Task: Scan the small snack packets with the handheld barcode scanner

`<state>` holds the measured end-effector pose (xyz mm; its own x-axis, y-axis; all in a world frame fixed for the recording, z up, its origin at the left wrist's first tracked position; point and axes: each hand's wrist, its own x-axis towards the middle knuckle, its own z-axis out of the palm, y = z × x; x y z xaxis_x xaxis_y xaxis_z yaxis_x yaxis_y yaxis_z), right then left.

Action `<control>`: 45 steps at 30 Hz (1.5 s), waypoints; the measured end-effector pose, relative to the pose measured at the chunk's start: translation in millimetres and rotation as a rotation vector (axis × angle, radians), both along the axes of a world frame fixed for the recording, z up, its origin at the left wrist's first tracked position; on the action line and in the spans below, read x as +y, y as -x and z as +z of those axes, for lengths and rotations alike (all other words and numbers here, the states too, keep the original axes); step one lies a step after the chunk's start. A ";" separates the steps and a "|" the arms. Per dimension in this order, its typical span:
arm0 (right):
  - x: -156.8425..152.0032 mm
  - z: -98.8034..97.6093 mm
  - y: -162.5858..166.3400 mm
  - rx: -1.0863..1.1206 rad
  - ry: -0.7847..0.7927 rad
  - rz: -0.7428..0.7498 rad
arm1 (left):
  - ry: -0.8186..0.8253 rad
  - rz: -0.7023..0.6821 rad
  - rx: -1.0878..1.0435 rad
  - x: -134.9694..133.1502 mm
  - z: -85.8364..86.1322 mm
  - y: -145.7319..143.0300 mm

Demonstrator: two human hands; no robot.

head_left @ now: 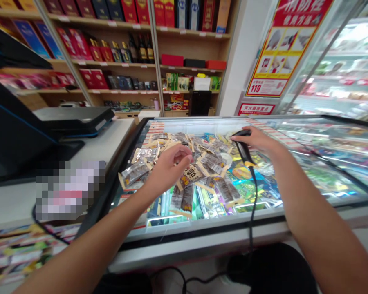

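My right hand (259,139) grips a black barcode scanner (243,153) by its upper end, over the right part of a pile of snack packets. The scanner's cable hangs from its lower end past the front edge of the glass top. Over the middle of the pile is my left hand (173,162), with its fingers curled in towards the thumb. What those fingers hold, if anything, is hidden. Just below it lies a brown and cream snack packet (191,175) with large dark lettering. Similar packets, such as a brown packet (135,171), lie scattered around on the glass.
A glass-topped freezer (178,230) holds colourful packages under the pile. On the left counter (122,128) stand a black scale (76,118), a dark screen stand (15,134) and a blurred-out item (73,188). Shelves (190,32) of boxes and bottles line the back.
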<state>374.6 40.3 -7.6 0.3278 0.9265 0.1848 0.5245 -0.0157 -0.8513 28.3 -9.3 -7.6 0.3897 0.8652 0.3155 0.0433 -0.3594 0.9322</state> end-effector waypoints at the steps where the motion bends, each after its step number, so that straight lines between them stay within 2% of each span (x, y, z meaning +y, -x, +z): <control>1: -4.8 5.7 18.7 0.086 0.016 0.041 | 0.086 -0.030 -0.054 -0.3 -0.8 -3.2; 4: -18.8 13.2 74.5 0.214 -0.025 0.149 | 0.256 -0.109 -0.169 -1.2 -3.5 -12.3; 7: -28.0 7.0 116.5 0.147 -0.160 0.138 | 0.364 -0.183 -0.216 -0.5 -8.6 -18.7; 9: -31.8 0.4 132.9 0.101 -0.220 0.168 | 0.410 -0.233 -0.215 0.8 -13.3 -21.0; 12: -37.1 -3.9 141.6 0.201 -0.175 0.301 | 0.408 -0.288 -0.221 2.6 -19.4 -22.0; 14: -40.3 -0.7 137.4 0.286 -0.155 0.383 | 0.398 -0.297 -0.250 3.5 -21.4 -21.3; 16: -40.0 4.9 124.6 0.289 -0.189 0.398 | 0.408 -0.270 -0.282 4.2 -21.0 -19.4; 18: -32.9 7.9 103.5 0.175 -0.253 0.322 | 0.423 -0.207 -0.312 4.1 -17.3 -16.2; 20: -18.5 4.2 77.2 -0.039 -0.310 0.185 | 0.426 -0.130 -0.346 2.7 -10.5 -12.1; 23: 9.3 -15.4 40.1 -0.348 -0.269 0.021 | 0.460 -0.060 -0.424 -0.8 2.4 -5.6; 25: 24.9 -33.0 23.9 -0.450 -0.206 -0.017 | 0.527 -0.084 -0.496 -2.8 9.5 -2.2; 28: 38.8 -55.8 14.4 -0.475 -0.092 -0.008 | 0.590 -0.150 -0.564 -4.5 15.0 -0.3; 32: 44.2 -68.9 12.8 -0.505 0.020 -0.005 | 0.526 -0.205 -0.571 -5.7 13.9 -2.8; 38: 39.0 -58.0 3.9 -0.371 -0.022 0.125 | 0.598 -0.273 -0.628 -2.8 6.1 -4.7; 40: 34.9 -49.8 7.0 -0.370 -0.048 0.065 | 0.627 -0.283 -0.637 -1.2 3.4 -4.4; 43: 27.2 -36.9 21.9 -0.340 -0.219 -0.045 | 0.642 -0.287 -0.621 -0.2 -0.6 -4.3; 45: 21.5 -30.2 35.5 -0.296 -0.320 -0.039 | 0.620 -0.296 -0.600 -0.8 -3.8 -4.8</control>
<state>339.0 61.8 -37.8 0.2512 0.7949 0.5522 0.7511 0.1997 -0.6292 33.1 -10.1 -11.4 0.5438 0.8378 0.0485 -0.5253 0.2947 0.7983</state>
